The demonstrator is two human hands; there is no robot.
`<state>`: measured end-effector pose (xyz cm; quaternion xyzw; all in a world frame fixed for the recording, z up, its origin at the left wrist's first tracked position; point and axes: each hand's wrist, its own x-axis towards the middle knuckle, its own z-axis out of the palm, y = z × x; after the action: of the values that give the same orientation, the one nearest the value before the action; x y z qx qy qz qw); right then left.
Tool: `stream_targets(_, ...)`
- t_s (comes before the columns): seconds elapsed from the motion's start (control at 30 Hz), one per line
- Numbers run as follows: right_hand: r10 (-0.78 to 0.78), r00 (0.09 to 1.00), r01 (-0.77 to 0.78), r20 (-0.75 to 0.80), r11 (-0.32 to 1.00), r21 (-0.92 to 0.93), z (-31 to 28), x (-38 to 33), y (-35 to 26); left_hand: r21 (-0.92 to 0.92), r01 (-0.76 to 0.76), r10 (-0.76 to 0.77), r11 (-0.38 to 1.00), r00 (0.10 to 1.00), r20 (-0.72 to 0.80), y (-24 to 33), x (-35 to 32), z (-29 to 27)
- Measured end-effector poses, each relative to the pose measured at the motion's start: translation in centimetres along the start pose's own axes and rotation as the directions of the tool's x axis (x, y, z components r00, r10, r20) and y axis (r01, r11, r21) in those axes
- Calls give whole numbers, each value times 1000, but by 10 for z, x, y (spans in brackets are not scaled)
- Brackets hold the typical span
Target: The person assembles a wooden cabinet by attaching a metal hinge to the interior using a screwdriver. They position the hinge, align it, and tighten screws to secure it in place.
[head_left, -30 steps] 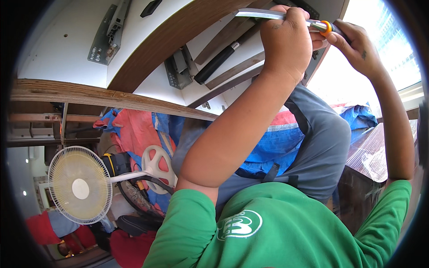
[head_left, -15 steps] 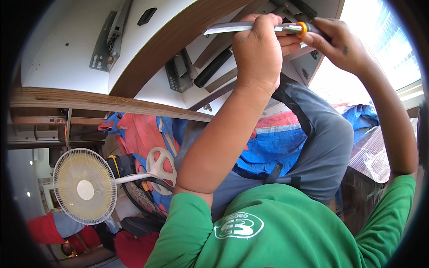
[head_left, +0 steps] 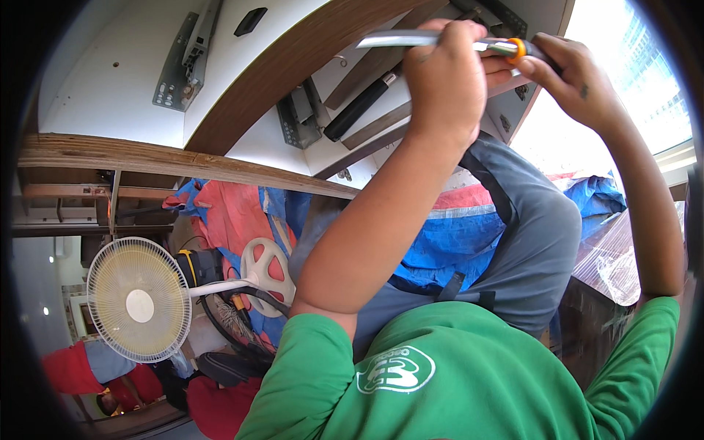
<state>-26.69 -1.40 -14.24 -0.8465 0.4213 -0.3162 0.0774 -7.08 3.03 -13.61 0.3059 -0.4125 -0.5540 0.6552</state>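
Note:
A long, narrow steel file (head_left: 396,39) with an orange-and-black handle is held crosswise at the top of the view, in front of the wooden cabinet frame. My right hand (head_left: 572,77) is closed around its handle. Farther left, my left hand (head_left: 446,84) grips the blade, fingers behind it and thumb side up, slightly smeared by motion. The blade's pointed end sticks out left of that hand, near a curved brown board edge (head_left: 275,62). Whether the blade touches the board cannot be made out.
A black-handled tool (head_left: 361,107) lies inside the cabinet beside metal drawer runners (head_left: 299,117). A plywood edge (head_left: 132,158) runs below. At left stand a white fan (head_left: 139,264) and a person in red (head_left: 73,370). Blue-and-red tarpaulin (head_left: 458,246) spreads around my bent leg.
Both hands have shifted a little to the right together with the file. The whole view has moved slightly too. The grip on blade and handle looks the same.

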Motion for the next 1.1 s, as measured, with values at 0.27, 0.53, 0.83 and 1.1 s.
stream_targets(0.27, -116, 993, 117, 21, 992, -48, 5, 2, -14, 67, 52, -35, 996, 973, -229, 7, -6, -1)
stream_targets(0.53, -82, 988, 60, 130, 985, 165, 4, 7, 2, 42, 25, -15, 999, 970, -241, 9, -4, -2)
stream_targets(0.83, -23, 987, 15, 161, 999, 50, -3, 11, -20, 29, 21, -16, 999, 988, -151, 13, -8, -2)
stream_targets(1.1, 91, 994, -93, 59, 995, 33, -4, 7, -24, 4, 32, -31, 999, 992, -120, 13, -11, -1)
